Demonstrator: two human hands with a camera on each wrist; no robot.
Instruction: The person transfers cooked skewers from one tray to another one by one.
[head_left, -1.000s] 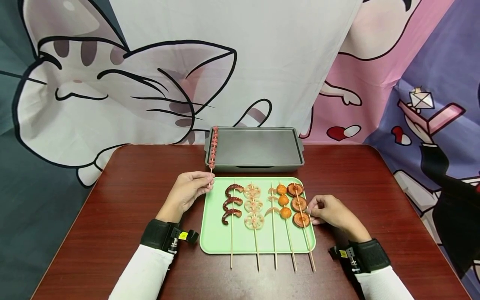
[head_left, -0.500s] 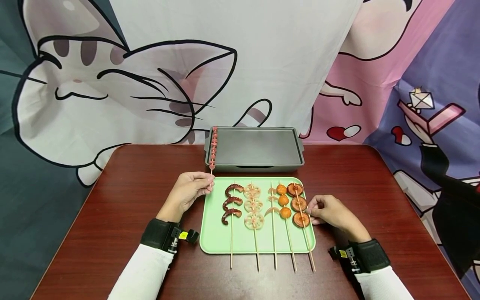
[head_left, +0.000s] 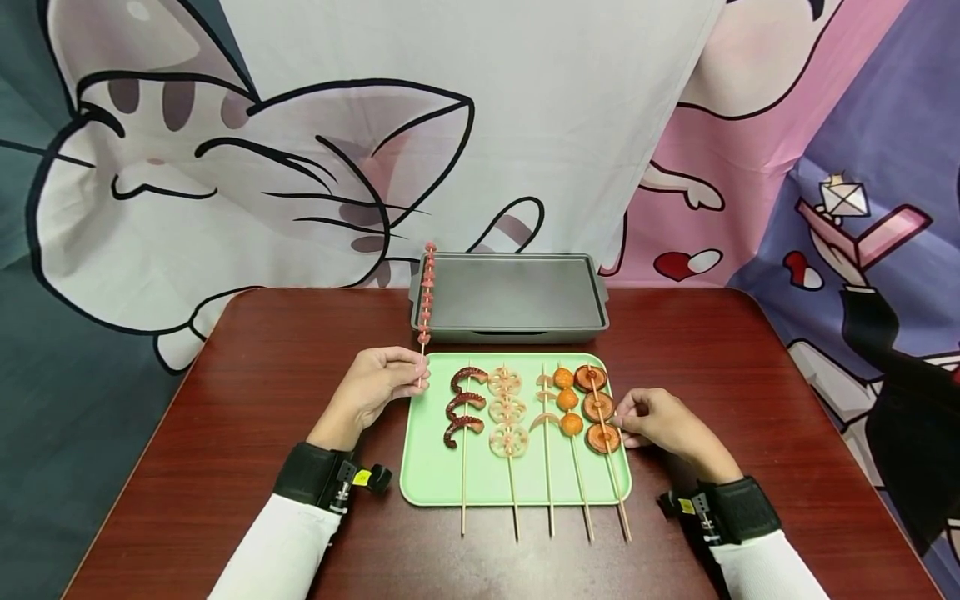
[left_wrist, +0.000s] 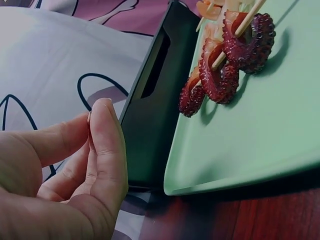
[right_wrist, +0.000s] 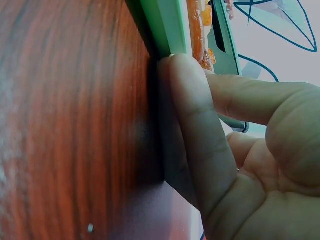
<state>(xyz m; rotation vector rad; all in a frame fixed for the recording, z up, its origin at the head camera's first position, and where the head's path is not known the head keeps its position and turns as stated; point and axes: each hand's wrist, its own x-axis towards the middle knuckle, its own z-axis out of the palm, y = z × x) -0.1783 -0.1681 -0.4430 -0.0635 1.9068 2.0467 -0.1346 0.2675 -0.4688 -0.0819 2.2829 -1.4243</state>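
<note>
Between thumb and fingers, my left hand (head_left: 382,385) pinches the lower stick of a skewer of pink sausage-like pieces (head_left: 427,292), which stands over the left side of the grey baking pan (head_left: 517,292). In the left wrist view, the fingertips (left_wrist: 102,107) meet while the stick is hidden. At the right rim of the light green tray (head_left: 435,479), my right hand (head_left: 660,421) grips the edge between thumb and fingers. On that tray lie skewers of octopus tentacles (head_left: 465,402), lotus root slices (head_left: 507,412), pale curved pieces (head_left: 545,421), orange balls (head_left: 567,402) and mushroom caps (head_left: 598,408).
The skewer sticks jut past the tray's near edge over the dark red wooden table (head_left: 225,433). Right behind the tray stands the pan, at the table's far edge. A cartoon-printed curtain (head_left: 562,125) hangs behind the table.
My left hand has lowered and turned slightly, and the sausage skewer's tip now reaches above the pan's far rim. My right hand and the tray stay where they were.
</note>
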